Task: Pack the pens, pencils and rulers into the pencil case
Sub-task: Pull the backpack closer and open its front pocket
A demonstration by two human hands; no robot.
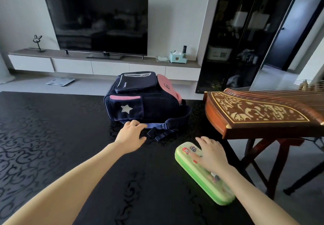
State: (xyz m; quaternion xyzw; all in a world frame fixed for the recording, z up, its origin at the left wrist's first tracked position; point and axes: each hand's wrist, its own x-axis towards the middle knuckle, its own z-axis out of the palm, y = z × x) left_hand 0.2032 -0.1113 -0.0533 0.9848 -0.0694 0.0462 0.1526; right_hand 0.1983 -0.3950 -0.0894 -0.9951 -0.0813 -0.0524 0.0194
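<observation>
The green pencil case lies shut on the black patterned counter, close to the counter's right edge. Its long axis runs diagonally, the near end toward the near right corner and the far end angled in toward the middle. The right hand rests flat on its lid over the far half, fingers straight and a little spread, curled round nothing. The left hand reaches well away from the case toward the far edge. Its fingers are loosely spread, and their tips touch the pale blue strap at the foot of a navy and pink backpack lying on its side.

So the right hand is the nearer one for the case, and the case lies directly under it. The backpack sits beyond the left hand, toward the far edge.

No pens, pencils or rulers are in view. They may be inside the backpack or the case, but the picture does not show it. The case's zip or catch cannot be made out, and its middle is hidden under the palm. A wooden guzheng on its stand stands just off the right edge.
</observation>
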